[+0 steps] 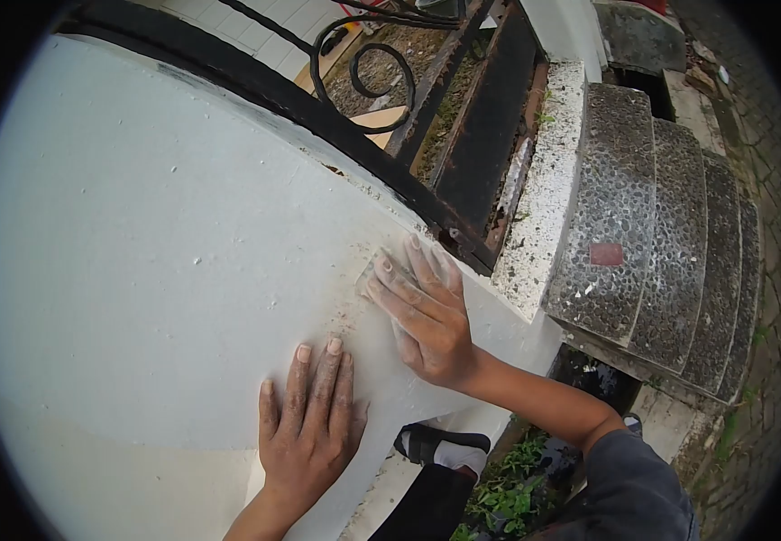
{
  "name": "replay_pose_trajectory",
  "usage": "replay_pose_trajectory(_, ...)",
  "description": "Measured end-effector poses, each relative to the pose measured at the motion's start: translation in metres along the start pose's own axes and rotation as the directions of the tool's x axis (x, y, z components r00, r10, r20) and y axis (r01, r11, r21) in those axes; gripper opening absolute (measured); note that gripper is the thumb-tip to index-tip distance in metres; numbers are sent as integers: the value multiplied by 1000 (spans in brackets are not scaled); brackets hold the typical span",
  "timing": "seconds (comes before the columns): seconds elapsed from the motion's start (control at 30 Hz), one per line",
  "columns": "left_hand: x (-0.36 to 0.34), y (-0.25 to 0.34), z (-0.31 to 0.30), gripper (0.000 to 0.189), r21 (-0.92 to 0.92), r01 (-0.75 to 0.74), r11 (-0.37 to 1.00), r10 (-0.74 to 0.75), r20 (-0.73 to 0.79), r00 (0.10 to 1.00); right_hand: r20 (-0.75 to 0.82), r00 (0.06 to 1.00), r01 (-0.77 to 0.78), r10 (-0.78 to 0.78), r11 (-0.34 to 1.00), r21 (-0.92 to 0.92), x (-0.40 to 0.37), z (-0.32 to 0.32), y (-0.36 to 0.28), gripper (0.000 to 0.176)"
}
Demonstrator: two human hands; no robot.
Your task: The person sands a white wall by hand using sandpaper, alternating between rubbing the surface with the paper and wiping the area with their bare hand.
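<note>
Against the white wall (156,298), my left hand (309,433) lies flat with its fingers stretched out and holds nothing. Its fingertips are dusty and rest just below a rough, brownish patch of the surface. Up and to the right, my right hand (427,316) presses a thin piece of sandpaper (366,278) to the wall close to its top edge. Only a greyish edge of that piece shows past the fingers. White dust coats the fingers of this hand.
A black metal fence (318,117) with scrollwork runs along the wall top. Pebbled steps (670,225) stand to the right, with a small reddish square (605,254) lying on them. Below are a drain with green plants (508,487) and my sandalled foot (445,448).
</note>
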State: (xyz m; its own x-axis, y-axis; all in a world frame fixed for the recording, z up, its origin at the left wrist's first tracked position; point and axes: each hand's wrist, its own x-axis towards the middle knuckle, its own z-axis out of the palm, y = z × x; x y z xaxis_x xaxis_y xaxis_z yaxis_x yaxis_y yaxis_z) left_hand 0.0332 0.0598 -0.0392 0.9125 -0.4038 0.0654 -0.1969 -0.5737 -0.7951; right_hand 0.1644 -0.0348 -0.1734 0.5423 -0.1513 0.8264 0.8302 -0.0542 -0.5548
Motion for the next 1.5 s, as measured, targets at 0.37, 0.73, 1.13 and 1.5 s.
replay_pose_trajectory(0.37,18,2,-6,52,63,107,992,-100,-104,989,10,1000,-3,4,999,-35,-4,-4,3,39)
replay_pose_trajectory(0.73,19,2,-7,45,-2,95,996,-94,-132,987,49,993,104,-104,995,-8,-2,-13,5,35)
replay_pose_trajectory(1.13,18,1,-6,51,-76,110,991,-121,-160,980,173,960,215,-222,975,54,-11,-7,-3,38)
replay_pose_trajectory(1.5,19,1,-6,42,-47,121,991,-128,-184,975,107,990,81,-88,994,68,5,-8,-6,35)
